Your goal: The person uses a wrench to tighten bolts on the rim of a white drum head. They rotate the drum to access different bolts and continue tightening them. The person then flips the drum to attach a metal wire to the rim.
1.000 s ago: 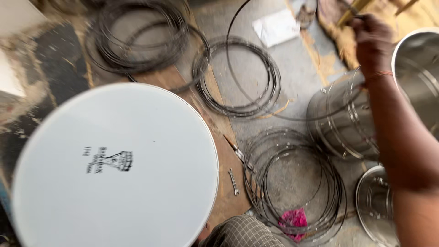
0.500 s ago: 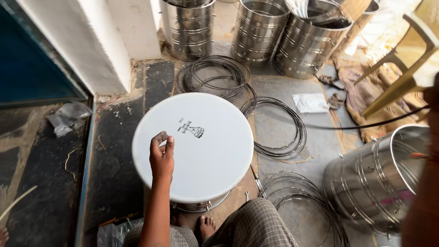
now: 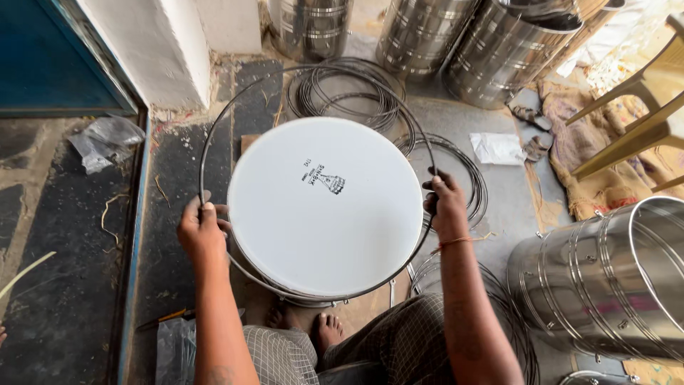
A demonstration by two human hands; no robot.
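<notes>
Left hand [image 3: 201, 232] and right hand [image 3: 445, 207] are gripping a thin wire hoop [image 3: 235, 107] with closed fingers around the white drum [image 3: 324, 207]; hoop looks light, springy, best held at opposite sides.

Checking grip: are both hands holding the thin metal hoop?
Yes, the left hand and right hand each grip the metal hoop around the white drumhead.

Your arms are bare to the elbow and beyond, with no sleeves showing, and your feet [image 3: 313, 326] are bare too. A thin orange thread [image 3: 456, 242] circles your right wrist. Over your legs you wear a checked cloth [image 3: 370, 346] in grey and pale lines.
</notes>
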